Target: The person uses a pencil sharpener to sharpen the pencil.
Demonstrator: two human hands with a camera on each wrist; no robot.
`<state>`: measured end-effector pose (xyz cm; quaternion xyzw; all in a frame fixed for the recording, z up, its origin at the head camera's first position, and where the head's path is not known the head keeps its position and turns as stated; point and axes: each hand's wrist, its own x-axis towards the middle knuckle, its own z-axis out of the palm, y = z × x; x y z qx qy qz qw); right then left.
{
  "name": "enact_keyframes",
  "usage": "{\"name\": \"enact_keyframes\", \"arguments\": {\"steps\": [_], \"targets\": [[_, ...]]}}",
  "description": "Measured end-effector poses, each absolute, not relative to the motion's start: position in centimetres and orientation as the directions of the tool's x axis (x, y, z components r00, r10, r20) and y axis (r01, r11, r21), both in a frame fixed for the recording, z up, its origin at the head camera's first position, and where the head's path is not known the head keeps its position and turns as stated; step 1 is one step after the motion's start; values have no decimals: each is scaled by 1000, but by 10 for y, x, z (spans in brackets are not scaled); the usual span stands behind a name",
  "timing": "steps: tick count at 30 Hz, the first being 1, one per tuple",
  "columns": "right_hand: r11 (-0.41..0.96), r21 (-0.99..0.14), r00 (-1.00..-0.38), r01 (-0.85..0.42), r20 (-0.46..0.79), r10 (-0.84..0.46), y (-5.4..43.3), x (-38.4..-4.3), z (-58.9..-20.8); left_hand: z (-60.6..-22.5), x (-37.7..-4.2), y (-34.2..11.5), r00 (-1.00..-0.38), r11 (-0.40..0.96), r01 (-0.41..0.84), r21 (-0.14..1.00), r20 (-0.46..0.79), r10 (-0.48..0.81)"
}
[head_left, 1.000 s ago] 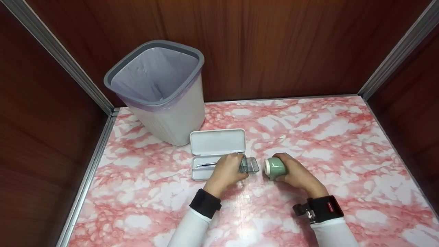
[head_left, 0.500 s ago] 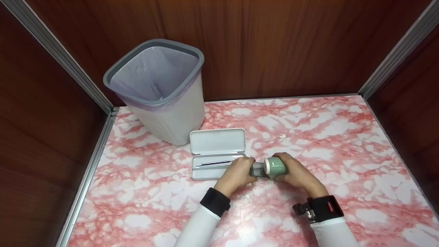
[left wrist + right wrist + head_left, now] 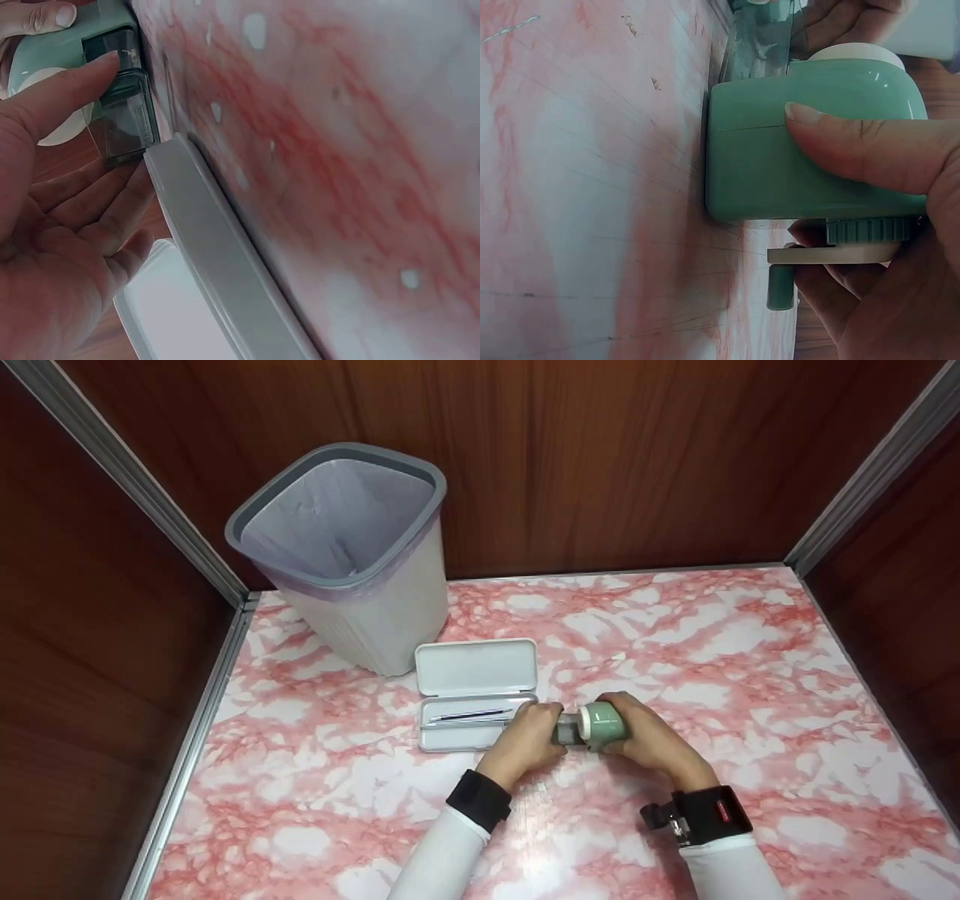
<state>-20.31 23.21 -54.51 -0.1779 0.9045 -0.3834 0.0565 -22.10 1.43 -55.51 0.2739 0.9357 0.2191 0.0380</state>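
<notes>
A green hand-crank pencil sharpener (image 3: 604, 722) rests on the table, its white round front facing left in the head view. My right hand (image 3: 651, 737) grips its body, thumb across one side; the crank handle (image 3: 781, 286) shows beside the fingers in the right wrist view. With thumb and fingers, my left hand (image 3: 528, 737) pinches the clear grey shavings drawer (image 3: 129, 126). The drawer's inner end sits in the sharpener's opening, while the rest sticks out. Left of the hands lies an open pencil case (image 3: 475, 667) holding a few slim pens or pencils (image 3: 469, 715).
A trash bin (image 3: 405, 615) with a grey rim and a purple liner stands behind the pencil case at the back left. Dark wood panels (image 3: 615, 465) border the red-and-white marbled table (image 3: 720, 660) at the back and both sides.
My left hand has moved right with the drawer, from beside the sharpener until the drawer's end entered it. More of the pencil case is uncovered. The right hand keeps its place.
</notes>
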Motion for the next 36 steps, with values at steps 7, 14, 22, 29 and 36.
{"name": "enact_keyframes", "arguments": {"steps": [7, 14, 22, 29, 36], "targets": [[646, -708, -929, -285, 37, -369, 232, -203, -545, -556, -222, 12, -836, 736, 517, 437, 71, 544], [644, -709, -928, -286, 39, -369, 232, -203, -545, -556, -223, 11, -827, 745, 539, 393, 79, 556], [648, -711, -932, -273, 29, -361, 231, -203, -545, -558, -222, 14, -843, 746, 502, 437, 55, 535], [644, -712, -930, -279, 35, -365, 231, -203, -545, -561, -220, 22, -836, 726, 517, 453, 85, 542], [644, -714, -931, -275, 31, -363, 232, -202, -544, -560, -219, 24, -852, 701, 475, 532, 79, 518]]}}
